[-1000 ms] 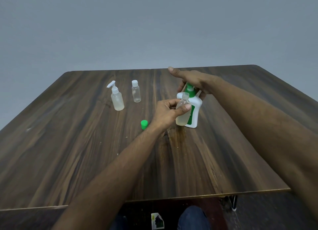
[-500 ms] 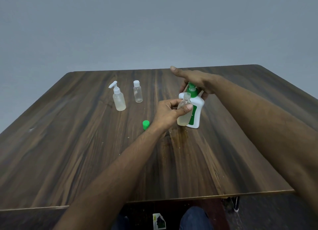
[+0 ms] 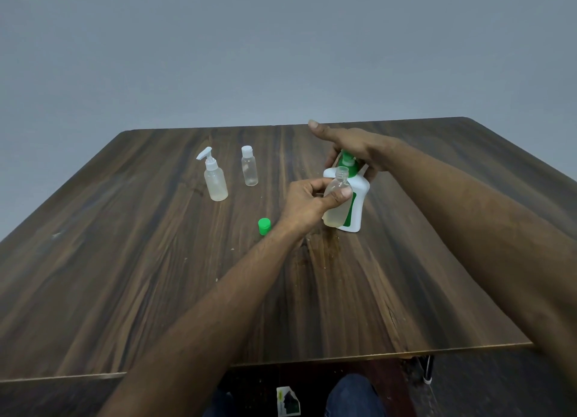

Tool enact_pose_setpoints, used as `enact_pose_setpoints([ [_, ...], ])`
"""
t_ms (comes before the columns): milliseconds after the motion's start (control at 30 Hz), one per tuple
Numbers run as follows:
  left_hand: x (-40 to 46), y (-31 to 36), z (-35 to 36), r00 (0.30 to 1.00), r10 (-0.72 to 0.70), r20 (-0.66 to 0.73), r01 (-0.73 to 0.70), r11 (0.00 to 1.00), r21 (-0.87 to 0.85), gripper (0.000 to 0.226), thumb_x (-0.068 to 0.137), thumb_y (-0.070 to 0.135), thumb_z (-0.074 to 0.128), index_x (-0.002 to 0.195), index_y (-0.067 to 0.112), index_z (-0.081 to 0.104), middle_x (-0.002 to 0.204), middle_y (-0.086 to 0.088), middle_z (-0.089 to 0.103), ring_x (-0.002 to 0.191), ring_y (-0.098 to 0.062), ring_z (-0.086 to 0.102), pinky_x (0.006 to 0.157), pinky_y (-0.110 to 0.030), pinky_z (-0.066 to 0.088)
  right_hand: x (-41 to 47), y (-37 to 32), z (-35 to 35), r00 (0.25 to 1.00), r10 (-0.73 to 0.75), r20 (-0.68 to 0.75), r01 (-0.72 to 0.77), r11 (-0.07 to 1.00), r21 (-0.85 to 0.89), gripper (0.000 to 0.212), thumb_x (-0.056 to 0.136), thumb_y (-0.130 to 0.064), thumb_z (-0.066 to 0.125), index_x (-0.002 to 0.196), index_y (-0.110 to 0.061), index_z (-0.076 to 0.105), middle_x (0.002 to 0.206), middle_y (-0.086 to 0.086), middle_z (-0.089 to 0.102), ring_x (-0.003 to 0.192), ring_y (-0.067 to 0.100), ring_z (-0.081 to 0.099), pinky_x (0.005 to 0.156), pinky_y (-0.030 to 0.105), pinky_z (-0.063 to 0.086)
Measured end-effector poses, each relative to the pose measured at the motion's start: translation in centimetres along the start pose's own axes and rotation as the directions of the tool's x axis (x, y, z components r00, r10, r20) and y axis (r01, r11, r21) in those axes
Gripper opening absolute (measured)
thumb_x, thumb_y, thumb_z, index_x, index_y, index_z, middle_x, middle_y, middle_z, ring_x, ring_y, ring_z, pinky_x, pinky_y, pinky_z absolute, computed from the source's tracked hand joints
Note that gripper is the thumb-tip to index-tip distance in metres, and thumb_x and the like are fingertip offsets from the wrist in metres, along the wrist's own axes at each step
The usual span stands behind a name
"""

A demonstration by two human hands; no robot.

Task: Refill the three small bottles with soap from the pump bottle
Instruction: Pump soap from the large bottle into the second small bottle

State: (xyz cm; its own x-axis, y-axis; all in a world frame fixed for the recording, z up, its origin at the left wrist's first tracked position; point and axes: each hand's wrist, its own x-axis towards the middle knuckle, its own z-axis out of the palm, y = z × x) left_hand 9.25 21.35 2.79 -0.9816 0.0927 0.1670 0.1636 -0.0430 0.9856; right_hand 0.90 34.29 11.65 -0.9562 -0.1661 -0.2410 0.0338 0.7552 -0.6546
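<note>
At right-centre of table: pump bottle, white with green label, upright; serves as the soap source.
Right hand: rests on the green pump head, fingers curled down round its neck, index finger stretched out to the left; likely placed so as to press soap out.
Left hand: clamps the open small bottle between thumb and fingers, just in front of the pump bottle.
Open small bottle: uncapped, mouth held up near the nozzle, presumably to catch the stream; pale liquid fills its lower part.
Green cap: lies on the table left of the held bottle, near the left wrist; set off so the mouth stays free.
Spray-top bottle: stands far left, capped, pale liquid inside.
Flip-top bottle: stands just right of it, capped; contents hard to tell.
Stage, as judged: filling of one bottle under way.
</note>
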Motion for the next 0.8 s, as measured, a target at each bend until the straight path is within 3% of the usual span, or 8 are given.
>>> enact_pose_setpoints([
  [167, 0.0, 0.0, -0.1, 1.0, 0.003, -0.007, -0.003, 1.0, 0.007, 0.023, 0.081, 0.016, 0.078, 0.101, 0.005, 0.075, 0.097, -0.008, 0.075, 0.086, -0.013, 0.068, 0.079, -0.031, 0.056, 0.1, 0.0, 0.0, 1.0, 0.005, -0.008, -0.005, 1.0, -0.009, 0.1, 0.067, -0.099, 0.038, 0.091, -0.01, 0.077, 0.095, 0.012, 0.074, 0.091, 0.033, 0.071, 0.084, 0.053, 0.057],
  [300, 0.0, 0.1, 0.1, 1.0, 0.003, -0.007, -0.003, 1.0, 0.03, 0.024, 0.082, 0.017, 0.077, 0.103, 0.005, 0.074, 0.1, -0.008, 0.075, 0.089, -0.014, 0.068, 0.084, -0.035, 0.056, 0.7, 0.4, 0.5, 0.998, 0.0, -0.057, 0.0, 1.0, 0.001, 0.098, 0.073, -0.094, 0.045, 0.101, -0.004, 0.072, 0.087, 0.011, 0.072, 0.083, 0.03, 0.07, 0.071, 0.041, 0.055],
  [433, -0.2, 0.2, 0.1, 1.0, 0.007, 0.0, -0.007, 1.0, 0.013, 0.019, 0.082, 0.016, 0.077, 0.1, 0.009, 0.075, 0.094, -0.002, 0.075, 0.084, -0.007, 0.068, 0.079, -0.027, 0.056, 0.7, 0.4, 0.6, 0.999, -0.001, -0.051, 0.001, 1.0, -0.012, 0.1, 0.071, -0.095, 0.045, 0.101, -0.004, 0.072, 0.086, 0.01, 0.072, 0.082, 0.031, 0.069, 0.076, 0.044, 0.055],
  [633, 0.0, -0.5, -0.2, 1.0, 0.002, 0.005, -0.002, 1.0, -0.014, 0.016, 0.081, 0.016, 0.078, 0.096, 0.01, 0.076, 0.092, -0.004, 0.075, 0.082, -0.01, 0.068, 0.075, -0.025, 0.054, 0.0, 0.0, -0.2, 1.0, 0.008, 0.013, -0.008, 1.0, -0.008, 0.102, 0.066, -0.101, 0.034, 0.092, -0.012, 0.077, 0.097, 0.012, 0.074, 0.091, 0.033, 0.07, 0.073, 0.046, 0.057],
  [800, 0.1, -0.7, -0.3, 1.0, 0.003, 0.005, -0.003, 1.0, -0.024, 0.015, 0.081, 0.017, 0.078, 0.094, 0.011, 0.076, 0.09, -0.002, 0.075, 0.081, -0.01, 0.068, 0.073, -0.026, 0.053, 0.2, 0.2, 0.2, 1.0, -0.009, -0.018, 0.009, 1.0, -0.02, 0.099, 0.068, -0.098, 0.039, 0.091, -0.01, 0.076, 0.095, 0.012, 0.074, 0.09, 0.032, 0.071, 0.082, 0.052, 0.057],
])
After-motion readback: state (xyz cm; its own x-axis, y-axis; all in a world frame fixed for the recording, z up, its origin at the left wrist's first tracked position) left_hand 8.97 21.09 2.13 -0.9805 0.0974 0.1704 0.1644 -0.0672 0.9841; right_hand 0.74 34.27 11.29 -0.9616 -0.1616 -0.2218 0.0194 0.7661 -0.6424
